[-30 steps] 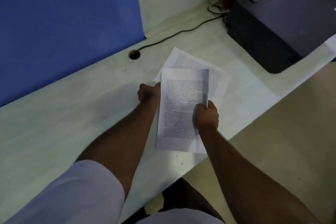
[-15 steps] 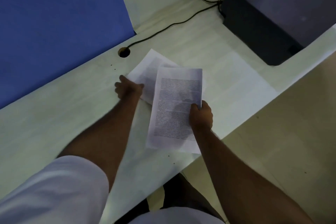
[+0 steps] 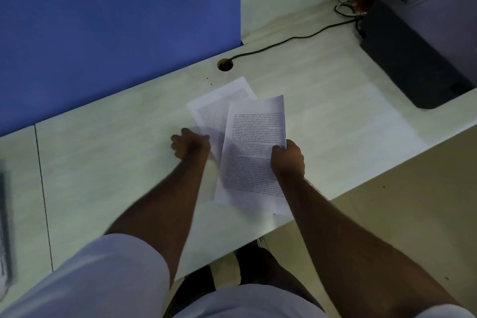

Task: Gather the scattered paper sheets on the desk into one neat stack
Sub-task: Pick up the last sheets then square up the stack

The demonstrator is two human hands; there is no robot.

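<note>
A printed stack is gripped at its right edge by the right hand; a flat sheet on the pale desk is pinched by the left hand.

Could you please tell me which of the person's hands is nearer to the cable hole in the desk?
Left. The left hand lies just below the cable hole, at the loose sheet; the right hand sits farther right, gripping the stack.

Desk: pale laminate with faint wood grain, smooth, matt. Sheets: thin white paper, matt, printed in black. Partition: blue, matt, cloth-like. Box: dark, matt, apparently plastic. Cable: black, smooth sheath.
</note>
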